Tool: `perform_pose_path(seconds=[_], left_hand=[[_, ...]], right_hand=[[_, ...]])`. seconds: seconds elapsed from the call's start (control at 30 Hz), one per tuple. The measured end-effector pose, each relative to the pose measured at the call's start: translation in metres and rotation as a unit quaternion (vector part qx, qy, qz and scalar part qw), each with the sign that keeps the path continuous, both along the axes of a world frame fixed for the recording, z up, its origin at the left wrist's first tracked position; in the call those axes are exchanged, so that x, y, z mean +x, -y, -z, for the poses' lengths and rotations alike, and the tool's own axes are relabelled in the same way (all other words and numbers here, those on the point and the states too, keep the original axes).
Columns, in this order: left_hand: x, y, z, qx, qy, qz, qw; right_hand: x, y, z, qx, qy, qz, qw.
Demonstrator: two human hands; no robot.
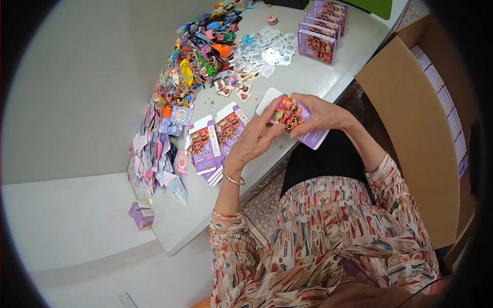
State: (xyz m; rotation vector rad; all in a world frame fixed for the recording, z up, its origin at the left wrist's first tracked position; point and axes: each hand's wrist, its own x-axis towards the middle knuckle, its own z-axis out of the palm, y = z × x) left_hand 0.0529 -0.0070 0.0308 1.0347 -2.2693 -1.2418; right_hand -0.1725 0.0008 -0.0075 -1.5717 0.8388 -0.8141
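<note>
Both hands hold one purple printed carton [291,114] over the table's front edge, its white flap sticking out at the upper left and a purple flap at the lower right. My left hand [250,139] closes on its left side, thumb along the lower edge. From the right, my right hand [322,114] grips it with fingers over the top edge and thumb below. Whether the carton is flat or opened out, I cannot tell. Close to my left hand lie flat purple cartons [204,149], overlapping in a loose stack.
Several finished-looking boxes [317,45] stand in a row at the back right. A heap of colourful small trinkets [205,51], white paper slips [264,51], stickers [241,88] and folded leaflets [159,138] cover the table's left and back. A big cardboard box [411,118] with packed cartons stands at right.
</note>
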Motion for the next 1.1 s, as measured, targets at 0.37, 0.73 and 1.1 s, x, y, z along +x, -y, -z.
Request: perform_pose_path(seconds=[0.37, 0.73, 1.1], left_hand=[[-0.019, -0.009, -0.01, 0.19, -0.23, -0.247, 0.922], [-0.021, -0.01, -0.007, 0.169, -0.217, -0.278, 0.92], [-0.029, -0.029, 0.021, -0.128, -0.089, -0.214, 0.964]], right_hand=[[0.001, 0.003, 0.007, -0.005, -0.001, 0.01, 1.0], [0.0, 0.0, 0.0, 0.011, 0.002, -0.007, 1.0], [-0.005, 0.0, 0.004, -0.021, -0.055, -0.012, 0.998]])
